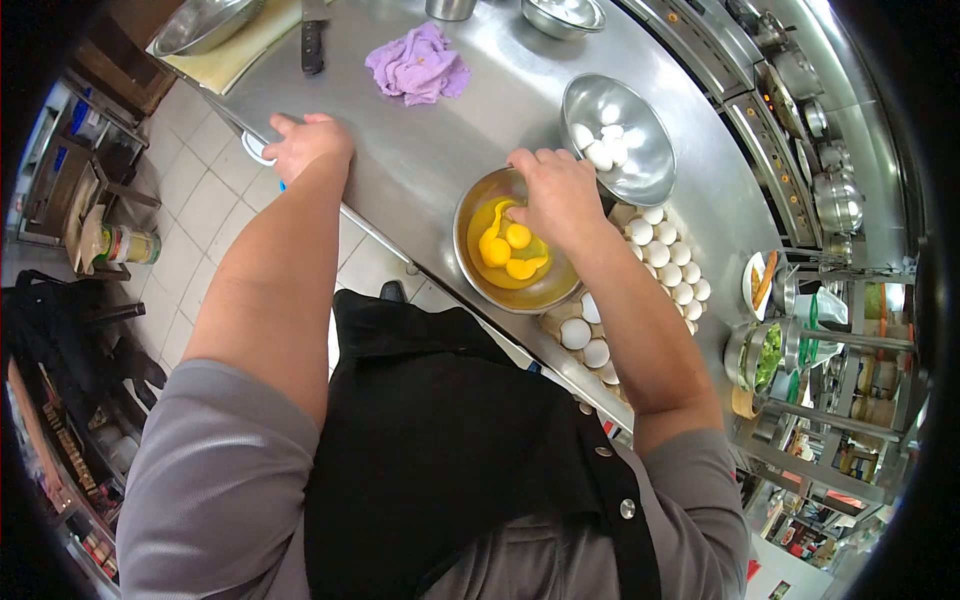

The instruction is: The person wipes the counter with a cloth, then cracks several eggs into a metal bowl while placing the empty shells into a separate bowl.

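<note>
My right hand [558,195] grips the rim of a metal mixing bowl [466,250], thumb inside and fingers over the far edge. Several yolks [497,250] lie in clear egg white in the bowl. My left hand [308,145] is at the counter's front edge with its fingers apart, over a white rim [257,150] that shows below. Beyond my right hand, a larger metal bowl [645,130] has several white eggs or shells [602,150] in it. White eggs [660,253] fill cardboard trays beside and partly under my right forearm.
A crumpled purple cloth [418,65] lies on the steel counter [400,150]. Farther left are a black-handled knife [312,45], a cutting board [245,50] and a metal bowl [205,22]. To the right stand a white plate of food [760,285] and a container of chopped greens [768,355].
</note>
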### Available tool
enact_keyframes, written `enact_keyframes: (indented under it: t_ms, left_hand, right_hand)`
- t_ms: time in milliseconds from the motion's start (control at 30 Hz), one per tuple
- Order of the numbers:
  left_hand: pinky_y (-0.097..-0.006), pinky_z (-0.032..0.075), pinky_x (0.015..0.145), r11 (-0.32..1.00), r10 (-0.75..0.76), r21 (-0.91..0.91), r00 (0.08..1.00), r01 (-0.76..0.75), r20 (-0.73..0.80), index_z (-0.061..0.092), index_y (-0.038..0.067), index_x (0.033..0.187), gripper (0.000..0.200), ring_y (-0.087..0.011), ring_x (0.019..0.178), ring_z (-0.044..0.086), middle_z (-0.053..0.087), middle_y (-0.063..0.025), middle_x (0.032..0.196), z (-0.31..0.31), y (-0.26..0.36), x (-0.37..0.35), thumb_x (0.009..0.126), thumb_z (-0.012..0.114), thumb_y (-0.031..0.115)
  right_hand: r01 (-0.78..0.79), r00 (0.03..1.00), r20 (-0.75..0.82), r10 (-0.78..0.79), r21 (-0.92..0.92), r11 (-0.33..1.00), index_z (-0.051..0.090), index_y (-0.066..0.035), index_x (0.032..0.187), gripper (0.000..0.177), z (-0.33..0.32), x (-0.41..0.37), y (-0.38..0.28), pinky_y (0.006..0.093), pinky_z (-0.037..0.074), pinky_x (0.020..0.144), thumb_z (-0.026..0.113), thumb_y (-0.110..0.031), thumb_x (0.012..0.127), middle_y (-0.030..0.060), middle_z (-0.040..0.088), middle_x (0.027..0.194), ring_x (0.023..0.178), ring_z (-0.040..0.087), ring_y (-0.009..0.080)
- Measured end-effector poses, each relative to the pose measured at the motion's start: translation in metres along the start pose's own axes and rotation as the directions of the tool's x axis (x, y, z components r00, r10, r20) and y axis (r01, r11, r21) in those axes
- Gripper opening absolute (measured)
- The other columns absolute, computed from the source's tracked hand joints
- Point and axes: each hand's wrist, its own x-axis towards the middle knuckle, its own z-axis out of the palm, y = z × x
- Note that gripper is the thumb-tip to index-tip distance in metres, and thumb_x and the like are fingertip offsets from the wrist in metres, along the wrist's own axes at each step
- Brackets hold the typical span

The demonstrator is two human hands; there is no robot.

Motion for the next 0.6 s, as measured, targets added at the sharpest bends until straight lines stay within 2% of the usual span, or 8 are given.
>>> enact_keyframes:
  t_ms: [600]
  left_hand:
    - [-0.0549,0.054,0.097,1.000,0.005,0.003,1.000,-0.005,0.000,0.027,0.020,0.163,0.067,-0.0457,0.121,0.063,0.045,-0.0292,0.145,-0.0027,-0.0006,-0.0022,0.102,0.047,0.042]
  right_hand:
    - [-0.004,0.999,0.046,0.003,0.032,0.999,0.063,-0.017,0.125,0.058,-0.0033,0.0000,-0.0013,0.0480,0.047,0.093,0.089,-0.032,0.076,0.0067,0.068,0.111,0.112,0.063,0.0288]
